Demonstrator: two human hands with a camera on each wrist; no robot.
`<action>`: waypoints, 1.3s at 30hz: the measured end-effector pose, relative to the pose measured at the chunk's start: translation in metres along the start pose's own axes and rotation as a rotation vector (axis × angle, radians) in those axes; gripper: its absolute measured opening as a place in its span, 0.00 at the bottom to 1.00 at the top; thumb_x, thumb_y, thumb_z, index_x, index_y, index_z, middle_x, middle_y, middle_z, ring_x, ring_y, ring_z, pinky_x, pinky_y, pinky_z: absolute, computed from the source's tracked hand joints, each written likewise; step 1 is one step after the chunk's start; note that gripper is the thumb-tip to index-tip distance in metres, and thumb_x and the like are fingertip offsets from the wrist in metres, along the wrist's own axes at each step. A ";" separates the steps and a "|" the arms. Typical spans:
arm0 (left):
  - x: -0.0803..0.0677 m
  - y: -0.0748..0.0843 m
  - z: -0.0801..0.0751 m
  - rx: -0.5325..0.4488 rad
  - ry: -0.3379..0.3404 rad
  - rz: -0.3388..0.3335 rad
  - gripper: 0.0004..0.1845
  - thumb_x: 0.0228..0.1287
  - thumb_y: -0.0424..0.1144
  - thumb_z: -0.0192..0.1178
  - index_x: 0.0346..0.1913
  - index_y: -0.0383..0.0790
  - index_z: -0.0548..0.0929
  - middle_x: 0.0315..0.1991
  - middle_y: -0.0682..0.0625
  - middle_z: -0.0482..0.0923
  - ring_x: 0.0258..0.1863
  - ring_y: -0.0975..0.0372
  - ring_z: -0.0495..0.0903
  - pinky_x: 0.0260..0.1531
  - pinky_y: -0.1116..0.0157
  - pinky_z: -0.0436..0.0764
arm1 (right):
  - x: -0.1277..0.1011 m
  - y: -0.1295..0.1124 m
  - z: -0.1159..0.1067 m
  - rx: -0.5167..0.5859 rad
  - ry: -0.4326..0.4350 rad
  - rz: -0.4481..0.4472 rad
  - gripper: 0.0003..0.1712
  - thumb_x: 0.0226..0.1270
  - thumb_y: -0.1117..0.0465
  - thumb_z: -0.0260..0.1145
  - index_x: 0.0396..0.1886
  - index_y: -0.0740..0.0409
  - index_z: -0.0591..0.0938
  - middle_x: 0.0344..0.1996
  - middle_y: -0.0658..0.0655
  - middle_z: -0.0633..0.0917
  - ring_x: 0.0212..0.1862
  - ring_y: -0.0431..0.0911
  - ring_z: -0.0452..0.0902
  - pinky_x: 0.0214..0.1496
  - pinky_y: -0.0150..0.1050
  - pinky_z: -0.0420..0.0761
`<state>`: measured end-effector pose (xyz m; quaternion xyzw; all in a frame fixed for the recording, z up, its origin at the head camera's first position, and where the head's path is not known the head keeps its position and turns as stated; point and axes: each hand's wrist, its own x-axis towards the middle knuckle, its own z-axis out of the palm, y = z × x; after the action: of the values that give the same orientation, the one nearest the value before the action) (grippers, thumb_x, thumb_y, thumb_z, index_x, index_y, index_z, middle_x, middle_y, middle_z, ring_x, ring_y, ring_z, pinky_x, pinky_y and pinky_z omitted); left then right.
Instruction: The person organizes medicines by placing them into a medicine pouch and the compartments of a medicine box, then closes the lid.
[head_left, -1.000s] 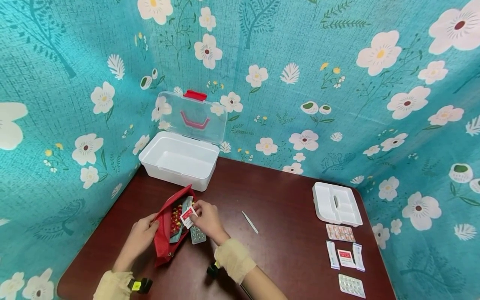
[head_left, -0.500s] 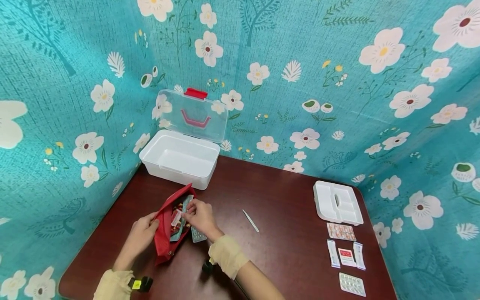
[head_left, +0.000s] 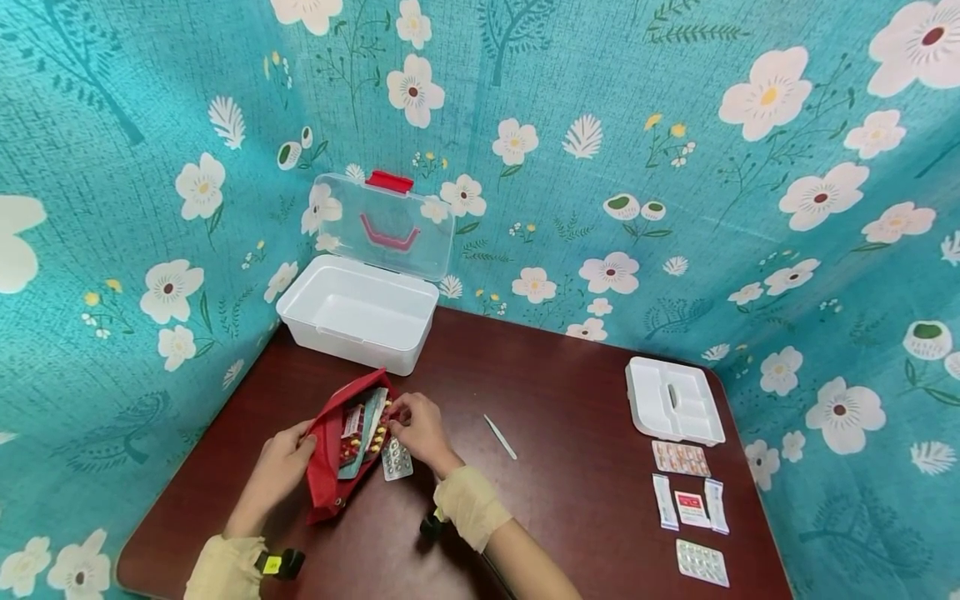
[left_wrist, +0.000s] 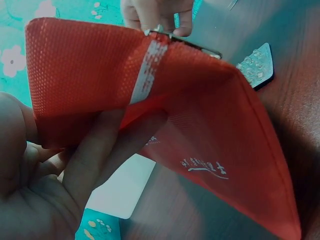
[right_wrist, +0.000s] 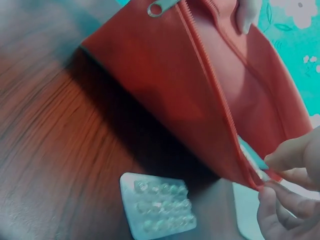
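Observation:
My left hand (head_left: 279, 467) grips the left edge of a red zippered pouch (head_left: 324, 471), its mouth spread apart. Inside lie a small red-and-white packet (head_left: 352, 421), a long pale-blue packet (head_left: 367, 435) and red-and-yellow capsules (head_left: 378, 439). With thumb and fingers my right hand (head_left: 422, 431) pinches the pouch's rim at the far end of the zip; the right wrist view shows this pinch by the pouch (right_wrist: 145, 95). A silver blister pack (head_left: 397, 460) lies on the table beside the pouch. Red fabric fills much of the left wrist view, covering the pouch's contents.
Behind the pouch stands a white box (head_left: 360, 312) with its clear lid raised. White tweezers (head_left: 500, 437) lie mid-table. At the right are a divided white tray (head_left: 675, 402), an orange blister pack (head_left: 681, 458), several small packets and another silver blister pack (head_left: 702, 563).
My right hand has let go of the red-and-white packet, which now lies inside the pouch. It has moved right to the pouch's rim. My left hand keeps its grip.

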<state>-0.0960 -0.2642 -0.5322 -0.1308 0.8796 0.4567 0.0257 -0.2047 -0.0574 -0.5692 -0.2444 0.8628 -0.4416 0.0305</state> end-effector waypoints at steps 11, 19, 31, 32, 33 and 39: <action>0.000 0.001 -0.003 0.005 -0.004 -0.008 0.23 0.75 0.32 0.46 0.67 0.23 0.69 0.40 0.37 0.83 0.30 0.60 0.76 0.27 0.68 0.72 | -0.009 0.024 0.007 -0.112 0.007 0.039 0.18 0.51 0.70 0.69 0.44 0.61 0.80 0.37 0.60 0.82 0.39 0.49 0.78 0.43 0.35 0.76; -0.001 0.000 -0.003 0.012 -0.001 -0.023 0.23 0.74 0.32 0.46 0.67 0.24 0.70 0.43 0.36 0.84 0.34 0.58 0.78 0.31 0.68 0.74 | -0.018 0.028 0.014 -0.213 -0.088 0.192 0.33 0.49 0.61 0.79 0.55 0.61 0.77 0.49 0.63 0.75 0.53 0.58 0.71 0.54 0.50 0.76; -0.007 0.002 -0.003 -0.009 -0.022 -0.053 0.23 0.76 0.33 0.46 0.68 0.24 0.69 0.44 0.37 0.83 0.32 0.60 0.76 0.27 0.68 0.72 | -0.023 0.030 0.028 -0.307 -0.134 0.256 0.38 0.40 0.53 0.85 0.52 0.54 0.78 0.46 0.58 0.69 0.49 0.53 0.64 0.36 0.44 0.75; -0.007 0.002 -0.003 -0.009 -0.022 -0.053 0.23 0.75 0.33 0.46 0.68 0.24 0.69 0.43 0.37 0.83 0.31 0.60 0.76 0.26 0.68 0.72 | -0.023 0.030 0.028 -0.309 -0.131 0.256 0.37 0.40 0.53 0.85 0.50 0.54 0.78 0.45 0.58 0.69 0.48 0.53 0.64 0.35 0.44 0.75; -0.007 0.002 -0.002 -0.010 -0.020 -0.052 0.23 0.75 0.33 0.46 0.68 0.24 0.69 0.43 0.37 0.83 0.31 0.60 0.76 0.26 0.68 0.72 | -0.022 0.029 0.028 -0.311 -0.129 0.258 0.35 0.39 0.54 0.86 0.48 0.55 0.78 0.45 0.57 0.69 0.48 0.53 0.64 0.36 0.44 0.75; -0.002 0.001 0.000 -0.025 -0.019 -0.037 0.23 0.75 0.33 0.45 0.68 0.24 0.69 0.44 0.36 0.83 0.32 0.60 0.78 0.28 0.68 0.74 | -0.016 0.032 0.025 -0.318 -0.146 0.291 0.31 0.37 0.58 0.86 0.37 0.56 0.74 0.43 0.57 0.68 0.48 0.53 0.64 0.41 0.44 0.75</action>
<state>-0.0940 -0.2631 -0.5309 -0.1430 0.8710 0.4683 0.0407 -0.1958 -0.0535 -0.6120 -0.1504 0.9432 -0.2720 0.1174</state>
